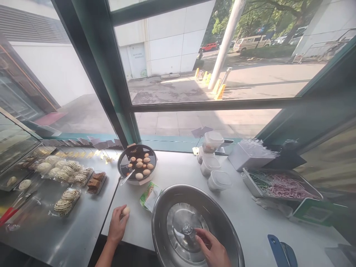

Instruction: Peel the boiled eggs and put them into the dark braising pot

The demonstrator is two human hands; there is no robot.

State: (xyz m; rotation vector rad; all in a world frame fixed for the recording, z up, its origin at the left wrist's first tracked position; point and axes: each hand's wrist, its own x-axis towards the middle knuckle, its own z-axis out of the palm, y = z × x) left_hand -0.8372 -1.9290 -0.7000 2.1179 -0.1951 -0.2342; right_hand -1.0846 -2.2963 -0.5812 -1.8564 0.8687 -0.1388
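My left hand (118,224) is closed around a pale brown egg (126,211), above the white counter at the left of a large metal basin (161,207). Over the basin reaches my right hand (213,248), its fingers curved and a little apart, with nothing visible between them. Beneath those fingertips the basin's bottom shows a bright, patterned round spot and a small white patch; whether that patch is a piece or a reflection I cannot tell. Behind my left hand stands a dark pot (120,168) of eggs in brown liquid, a spoon (128,177) leaning in it.
A green-and-white packet (150,195) lies behind the basin. Lidded plastic tubs (219,181) stand at the window side. A metal tray (250,185) of shredded food sits at right, with a blue object (278,248) nearer. Packed buns (66,202) and red-handled tongs (9,215) lie left.
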